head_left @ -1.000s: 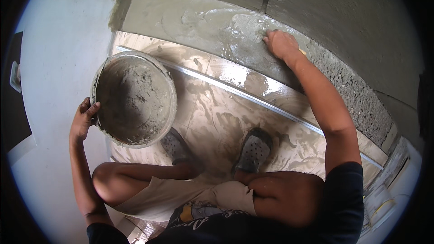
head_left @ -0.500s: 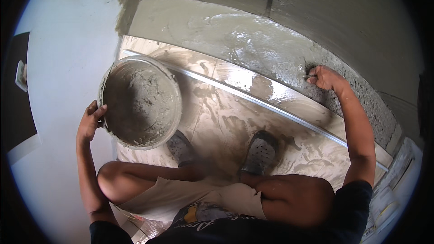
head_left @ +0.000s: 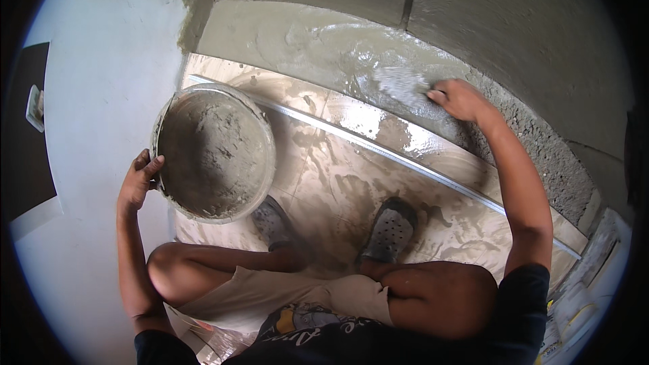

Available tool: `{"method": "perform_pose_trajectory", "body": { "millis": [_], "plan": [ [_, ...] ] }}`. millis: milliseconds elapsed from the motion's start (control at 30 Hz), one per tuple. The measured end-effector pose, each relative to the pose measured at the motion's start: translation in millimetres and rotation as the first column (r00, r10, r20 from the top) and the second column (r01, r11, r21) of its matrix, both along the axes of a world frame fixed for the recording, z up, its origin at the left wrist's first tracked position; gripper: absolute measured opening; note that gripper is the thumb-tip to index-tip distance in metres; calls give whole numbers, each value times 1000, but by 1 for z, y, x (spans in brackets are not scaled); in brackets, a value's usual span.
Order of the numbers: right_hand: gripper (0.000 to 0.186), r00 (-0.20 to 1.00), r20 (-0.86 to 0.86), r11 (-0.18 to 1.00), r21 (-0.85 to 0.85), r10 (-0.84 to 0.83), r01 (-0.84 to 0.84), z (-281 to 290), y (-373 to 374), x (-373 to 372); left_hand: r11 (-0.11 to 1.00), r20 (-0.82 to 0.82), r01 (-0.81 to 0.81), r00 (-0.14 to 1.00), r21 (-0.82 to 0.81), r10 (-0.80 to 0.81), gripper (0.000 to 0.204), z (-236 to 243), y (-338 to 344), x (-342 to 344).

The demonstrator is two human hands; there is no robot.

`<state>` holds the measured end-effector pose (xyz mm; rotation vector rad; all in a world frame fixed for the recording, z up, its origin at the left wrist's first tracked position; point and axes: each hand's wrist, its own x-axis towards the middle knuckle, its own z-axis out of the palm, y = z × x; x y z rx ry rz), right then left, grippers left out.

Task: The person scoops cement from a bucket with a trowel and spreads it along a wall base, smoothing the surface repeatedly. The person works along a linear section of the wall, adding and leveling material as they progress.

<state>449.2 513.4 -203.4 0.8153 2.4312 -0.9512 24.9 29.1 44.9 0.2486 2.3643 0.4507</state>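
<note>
My left hand [head_left: 140, 181] is closed on the left rim of a round, mortar-smeared bucket [head_left: 177, 136], which tilts so its inside faces me. Grey wet mortar [head_left: 226, 140] coats the bottom and walls. At the right, my right hand [head_left: 463, 100] is closed round the handle of a trowel [head_left: 403, 85]; its blade is smeared by motion and lies on a strip of wet grey cement [head_left: 287, 35]. Left of the blade the cement is smooth and shiny; behind the hand it turns into rough, grainy mortar [head_left: 541, 145].
A long metal straightedge [head_left: 378, 146] lies across the smeared tile floor [head_left: 324, 182], passing behind the bucket. Grey plastered wall [head_left: 514, 34] borders the cement strip; a white wall [head_left: 108, 81] stands left. My clogs [head_left: 391, 230] rest near the straightedge. A white-edged object [head_left: 35, 108] sits in a dark opening.
My right hand has swept the trowel leftward and slightly up along the cement strip. My left hand keeps its hold on the bucket, which has barely moved.
</note>
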Motion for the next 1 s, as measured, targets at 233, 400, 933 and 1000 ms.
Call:
{"method": "perform_pose_trajectory", "body": {
  "millis": [233,400,933,1000],
  "plan": [
    [45,972,-12,972,-30,233,-234,-25,12,-98,998,1,-12,1000,-68,12,57,-2,-1,-4],
    [45,935,142,945,-23,326,-326,-36,27,-59,996,-43,-56,998,-76,52,86,-5,-13,-12],
    [33,956,246,987,83,-157,140,-16,51,172,998,44,-63,997,-23,63,100,-9,-30,-34],
    [34,957,190,976,71,-218,208,-7,33,158,997,13,-65,998,-36,65,99,-11,-30,-35]
  ]
}}
